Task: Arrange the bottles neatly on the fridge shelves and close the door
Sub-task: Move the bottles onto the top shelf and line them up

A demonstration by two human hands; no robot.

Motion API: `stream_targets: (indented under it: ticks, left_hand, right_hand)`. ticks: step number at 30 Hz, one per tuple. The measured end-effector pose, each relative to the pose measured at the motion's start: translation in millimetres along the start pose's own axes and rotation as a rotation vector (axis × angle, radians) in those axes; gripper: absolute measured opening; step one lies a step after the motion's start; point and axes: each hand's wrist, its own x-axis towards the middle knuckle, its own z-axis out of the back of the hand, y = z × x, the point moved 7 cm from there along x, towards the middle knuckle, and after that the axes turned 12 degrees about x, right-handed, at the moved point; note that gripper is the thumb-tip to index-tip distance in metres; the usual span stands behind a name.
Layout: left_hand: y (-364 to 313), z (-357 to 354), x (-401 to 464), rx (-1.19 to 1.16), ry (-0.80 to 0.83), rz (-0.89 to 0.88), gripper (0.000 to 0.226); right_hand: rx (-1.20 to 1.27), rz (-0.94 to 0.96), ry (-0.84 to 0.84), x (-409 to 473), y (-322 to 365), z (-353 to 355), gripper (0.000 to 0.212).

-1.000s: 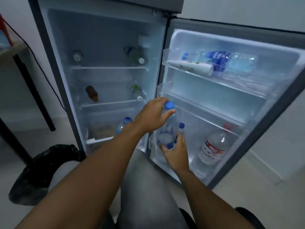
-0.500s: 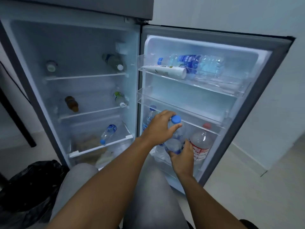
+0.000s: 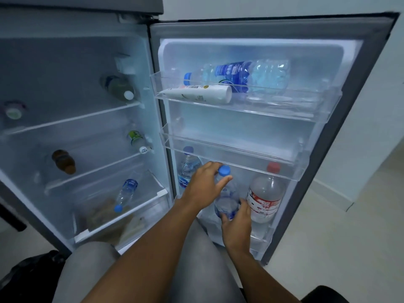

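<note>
The fridge stands open, its door point(image 3: 354, 127) swung to the right. Both hands hold a clear water bottle with a blue cap point(image 3: 226, 196) upright in the bottom door rack. My left hand point(image 3: 204, 186) grips its neck below the cap. My right hand point(image 3: 237, 224) cups its base. Beside it stand a second blue-capped bottle point(image 3: 188, 169) on the left and a red-capped bottle point(image 3: 265, 197) on the right. A large blue-labelled bottle point(image 3: 240, 76) and a white tube point(image 3: 201, 94) lie in the top door rack.
Inside the fridge, bottles lie on their sides: a green-tinted one point(image 3: 118, 87), a small jar point(image 3: 14, 110), a white-capped one point(image 3: 138, 142), a brown one point(image 3: 63, 161) and a blue-capped one point(image 3: 125, 194). The middle door rack point(image 3: 229, 154) holds nothing. A black bag point(image 3: 28, 274) lies on the floor at lower left.
The held bottle has gone lower and deeper into the bottom door rack, between the two standing bottles. My view has shifted right, toward the door.
</note>
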Motion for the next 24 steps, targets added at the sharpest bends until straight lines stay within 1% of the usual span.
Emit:
stream_targets:
  ticks: [3, 7, 10, 13, 15, 17, 18, 19, 21, 22, 24]
  left_hand:
    - [3.7, -9.8, 10.7, 0.014, 0.064, 0.045, 0.046]
    - [11.1, -24.9, 20.4, 0.043, 0.270, 0.011, 0.055]
    - [22.9, -30.4, 20.3, 0.132, 0.370, -0.035, 0.063]
    - [38.8, -43.0, 18.4, 0.253, 0.481, -0.074, 0.077]
    - [43.1, -48.2, 18.6, 0.300, 0.501, -0.078, 0.083]
    - [43.2, -49.9, 19.9, 0.364, 0.480, -0.097, 0.087]
    - [43.2, -50.6, 20.2, 0.406, 0.459, -0.113, 0.086]
    - [43.1, -52.0, 19.9, 0.448, 0.435, -0.129, 0.078]
    - [44.1, -55.1, 18.7, 0.499, 0.377, -0.146, 0.052]
    - [45.7, -56.3, 17.8, 0.500, 0.356, -0.131, 0.044]
    - [48.1, -56.2, 15.7, 0.487, 0.346, -0.088, 0.039]
  right_hand:
    - [0.006, -0.013, -0.033, 2.5, -1.9, -2.9, 0.071]
    - [0.003, 0.010, -0.091, 1.2, 0.6, -6.1, 0.065]
    - [-0.038, 0.005, -0.152, -6.8, 2.4, -6.9, 0.055]
    - [-0.085, -0.002, -0.182, -8.6, 1.0, -11.6, 0.053]
    - [-0.104, 0.005, -0.198, -8.2, -0.4, -14.6, 0.052]
    - [-0.100, 0.013, -0.223, -8.0, -0.3, -16.4, 0.050]
    - [-0.082, 0.012, -0.234, -8.2, 0.0, -16.4, 0.050]
    - [-0.058, 0.014, -0.245, -8.6, 0.6, -16.3, 0.049]
    - [-0.019, 0.041, -0.252, -9.5, 2.6, -16.3, 0.048]
    - [-0.016, 0.049, -0.246, -10.1, 3.0, -16.3, 0.046]
    - [-0.065, 0.020, -0.214, -10.9, -1.3, -16.7, 0.041]
